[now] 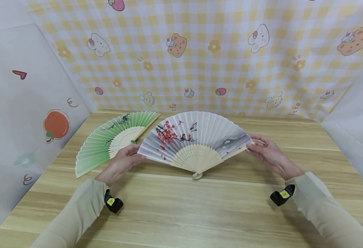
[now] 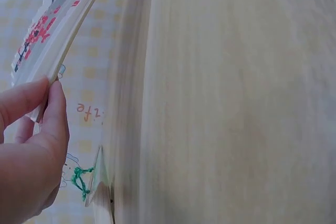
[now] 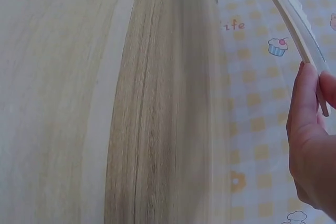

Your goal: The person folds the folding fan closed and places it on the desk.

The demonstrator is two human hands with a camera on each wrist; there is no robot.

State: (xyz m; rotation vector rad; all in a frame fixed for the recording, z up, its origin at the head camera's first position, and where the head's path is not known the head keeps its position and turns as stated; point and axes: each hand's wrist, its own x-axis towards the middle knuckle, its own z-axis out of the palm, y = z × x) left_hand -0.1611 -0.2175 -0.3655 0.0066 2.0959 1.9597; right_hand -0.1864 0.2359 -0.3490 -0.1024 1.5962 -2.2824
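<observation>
A grey-white folding fan (image 1: pixel 209 129) with red blossoms and small birds is spread wide between my two hands, its pivot end toward me. My left hand (image 1: pixel 124 160) pinches its left outer rib between thumb and fingers; the left wrist view shows this grip on the fan (image 2: pixel 52 51) closely. At the other end, my right hand (image 1: pixel 269 155) pinches the right outer rib, and the fan's edge (image 3: pixel 294 30) shows in the right wrist view. A green folding fan (image 1: pixel 97 144) lies spread on the table behind my left hand, partly covered by that hand and the grey-white fan.
The wooden table (image 1: pixel 181 210) runs back to a yellow checked cloth (image 1: pixel 212 69) with cartoon prints. White printed cloth (image 1: pixel 20 103) hangs at the left side. A green cord (image 2: pixel 80 178) hangs from the green fan. Each wrist carries a small black camera.
</observation>
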